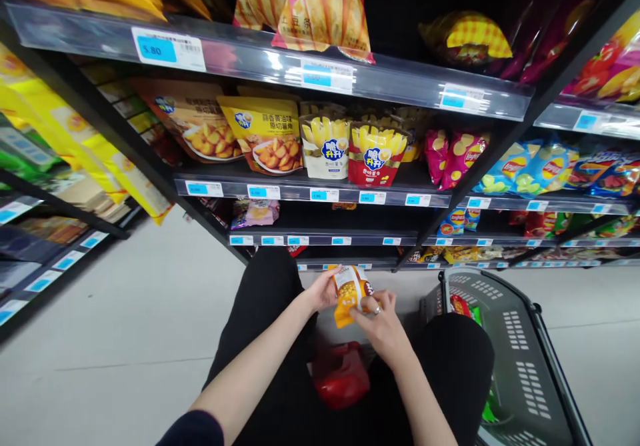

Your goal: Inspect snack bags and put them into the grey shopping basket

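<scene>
Gripping a small orange snack bag (350, 293) from both sides, the two hands are seen low in the frame, just above the knees. The left hand (324, 291) is closed on the bag's left edge, thumb on the front; the right hand (381, 323) is closed on the lower right corner, w/ a ring visible on one finger. The bag is held upright, slightly tilted, in front of the bottom shelf, not touching any shelf. A red bag (341, 374) is seen below the hands, between the black-trousered legs. A grey shopping basket (520, 339) is placed on the floor to the right, near the right knee, w/ red and green packs inside. Shelves (310, 193) above are stocked w/ chip bags: yellow potato-chip packs (267, 133), fry-style cups (374, 153), pink Lay's bags (457, 156) further right. Blue price tags (157, 49) are fixed along shelf edges; most figures too blurred to read.
</scene>
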The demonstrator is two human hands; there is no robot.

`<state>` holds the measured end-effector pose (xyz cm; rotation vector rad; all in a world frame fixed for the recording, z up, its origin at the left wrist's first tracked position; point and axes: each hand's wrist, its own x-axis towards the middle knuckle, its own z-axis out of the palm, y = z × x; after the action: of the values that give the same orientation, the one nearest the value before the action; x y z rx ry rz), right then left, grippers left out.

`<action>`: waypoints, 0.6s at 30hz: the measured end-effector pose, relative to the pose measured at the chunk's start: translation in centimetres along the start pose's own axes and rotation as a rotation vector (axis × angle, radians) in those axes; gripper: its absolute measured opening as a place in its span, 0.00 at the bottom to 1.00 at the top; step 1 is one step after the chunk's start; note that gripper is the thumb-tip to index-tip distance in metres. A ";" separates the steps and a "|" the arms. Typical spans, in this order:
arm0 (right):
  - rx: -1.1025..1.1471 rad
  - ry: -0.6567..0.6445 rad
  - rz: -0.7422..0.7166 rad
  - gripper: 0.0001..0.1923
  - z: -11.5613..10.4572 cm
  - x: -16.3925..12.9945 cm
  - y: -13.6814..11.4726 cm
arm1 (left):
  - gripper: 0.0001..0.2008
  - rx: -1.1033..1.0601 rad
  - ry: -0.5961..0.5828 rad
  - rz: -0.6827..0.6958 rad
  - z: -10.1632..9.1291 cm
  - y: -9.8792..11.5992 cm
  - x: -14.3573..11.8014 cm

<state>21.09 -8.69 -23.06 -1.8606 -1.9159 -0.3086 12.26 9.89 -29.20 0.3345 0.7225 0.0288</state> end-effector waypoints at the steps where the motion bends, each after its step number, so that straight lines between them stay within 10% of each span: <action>1: -0.023 0.016 0.022 0.14 0.2 -0.1 0.1 | 0.17 -0.026 0.020 0.049 0.0 0.1 0.0; 9: 0.453 0.322 0.577 0.19 1.7 -0.4 3.4 | 0.15 -0.145 -0.050 0.446 2.2 1.8 -2.4; 18: 0.720 0.684 0.894 0.08 -5.8 0.8 -1.1 | 0.19 0.304 0.239 0.456 5.3 0.9 -6.3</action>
<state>20.90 -10.69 -17.43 -1.5940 -0.5231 0.0530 11.02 8.33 -21.18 0.7926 0.8759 0.3996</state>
